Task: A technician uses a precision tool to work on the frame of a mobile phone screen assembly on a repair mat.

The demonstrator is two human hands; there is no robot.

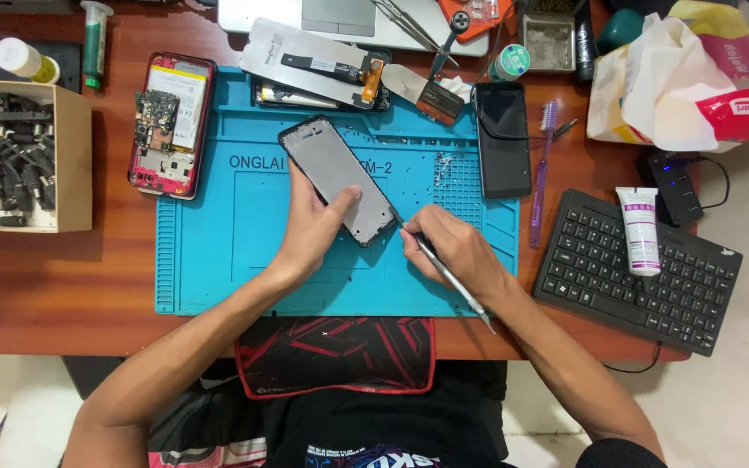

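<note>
Midway, left hand (309, 227) grips the grey rectangular phone frame (337, 179) on the blue mat (218, 260) while right hand (452, 251) clasps a thin metal tool (448, 279), debris already scraped.

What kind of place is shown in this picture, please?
Probably a phone repair bench: a blue work mat on a wooden desk, an opened red phone, and the hands working on a phone frame with a metal tool.

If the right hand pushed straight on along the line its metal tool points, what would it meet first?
The right hand aims the metal tool up-left; its tip sits at the lower right edge of the phone frame held by the left hand, so the frame comes first, apparently touching already.
</note>
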